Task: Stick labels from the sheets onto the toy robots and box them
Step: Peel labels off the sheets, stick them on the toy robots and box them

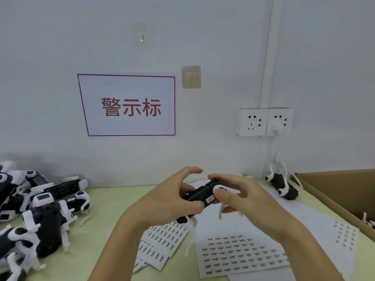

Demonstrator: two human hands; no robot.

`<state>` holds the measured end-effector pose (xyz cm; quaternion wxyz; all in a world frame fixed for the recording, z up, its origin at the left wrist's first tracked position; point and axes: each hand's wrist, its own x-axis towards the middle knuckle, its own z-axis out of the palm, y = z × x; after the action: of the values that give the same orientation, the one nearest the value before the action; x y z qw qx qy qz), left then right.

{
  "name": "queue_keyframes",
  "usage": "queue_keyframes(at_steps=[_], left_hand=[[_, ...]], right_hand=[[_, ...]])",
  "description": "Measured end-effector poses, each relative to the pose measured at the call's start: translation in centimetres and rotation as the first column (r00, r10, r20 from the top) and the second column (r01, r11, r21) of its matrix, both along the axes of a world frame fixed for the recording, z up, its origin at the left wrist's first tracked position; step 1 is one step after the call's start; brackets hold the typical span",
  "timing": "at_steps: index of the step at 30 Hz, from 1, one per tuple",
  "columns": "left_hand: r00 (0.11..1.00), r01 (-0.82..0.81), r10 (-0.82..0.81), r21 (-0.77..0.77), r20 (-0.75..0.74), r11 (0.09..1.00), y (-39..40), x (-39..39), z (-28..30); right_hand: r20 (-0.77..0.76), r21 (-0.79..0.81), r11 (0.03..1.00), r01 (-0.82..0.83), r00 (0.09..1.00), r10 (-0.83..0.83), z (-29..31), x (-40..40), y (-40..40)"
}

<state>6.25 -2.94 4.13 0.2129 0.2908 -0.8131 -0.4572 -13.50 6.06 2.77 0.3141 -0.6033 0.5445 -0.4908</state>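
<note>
Label sheets [241,254], bottom centre on the desk [97,209]: many labels unused. Toy robot [203,196], mid-frame, held above the sheets: left hand [172,199] grips its dark body, right hand [241,196] pinches its white end; a small label [210,199] already sits on the underside. Pile of toy robots [36,207], left edge: apparently awaiting labels. Single robot [283,186], right, beside the cardboard box [334,189]. Box holds at least one, far right; most work remains.
</note>
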Motion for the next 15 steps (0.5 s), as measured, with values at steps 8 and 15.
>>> queue_keyframes(at_steps=[8,15], left_hand=[[0.902,-0.203,0.272,0.226,-0.335,0.953,-1.1,-0.4,-0.8],[0.835,-0.334,0.371,0.162,-0.406,0.928,-1.1,-1.6,-1.1]], right_hand=[[0.364,-0.155,0.956,0.248,0.914,-0.178,-1.2,-0.9,-0.9],[0.152,-0.191,0.961,0.198,0.974,-0.170,-2.3,-0.3,-1.5]])
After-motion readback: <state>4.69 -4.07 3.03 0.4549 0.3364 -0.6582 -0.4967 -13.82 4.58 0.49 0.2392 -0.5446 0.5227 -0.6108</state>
